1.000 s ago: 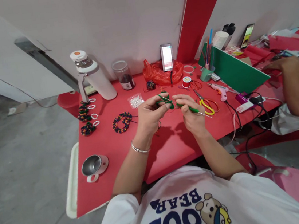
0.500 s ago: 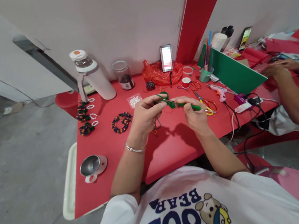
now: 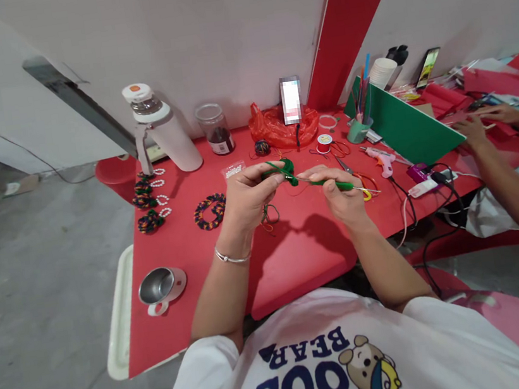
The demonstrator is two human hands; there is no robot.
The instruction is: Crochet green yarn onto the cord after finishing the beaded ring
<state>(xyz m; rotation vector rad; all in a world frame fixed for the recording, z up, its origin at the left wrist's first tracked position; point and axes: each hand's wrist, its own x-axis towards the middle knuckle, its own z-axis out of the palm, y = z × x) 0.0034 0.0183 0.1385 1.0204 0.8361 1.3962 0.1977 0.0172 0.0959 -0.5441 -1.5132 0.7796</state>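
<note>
My left hand (image 3: 252, 192) pinches a small piece of green crochet work (image 3: 289, 170), with green yarn running over its fingers. Closed around a crochet hook with a green handle (image 3: 344, 186) is my right hand (image 3: 344, 199). The hook's thin metal tip points left and reaches the green piece; its other metal end sticks out to the right. Below my left hand, thin dark and orange cords (image 3: 269, 217) lie on the red table (image 3: 297, 260). Left of that hand rests a multicoloured braided loop (image 3: 210, 212), and a bag of white beads (image 3: 234, 170) is partly hidden behind it.
Multicoloured pieces with bead loops (image 3: 151, 220), a steel mug (image 3: 162, 287), a white flask (image 3: 173, 139) and a jar (image 3: 216, 133) stand left. Scissors (image 3: 368, 190), a glue gun (image 3: 382, 162) and a power strip (image 3: 430, 185) lie right. A co-worker's hands (image 3: 473, 128) handle red material beyond a green board (image 3: 410, 123).
My right hand has drawn slightly right with the crochet hook, away from my left hand. The left hand has shifted slightly left with the green piece.
</note>
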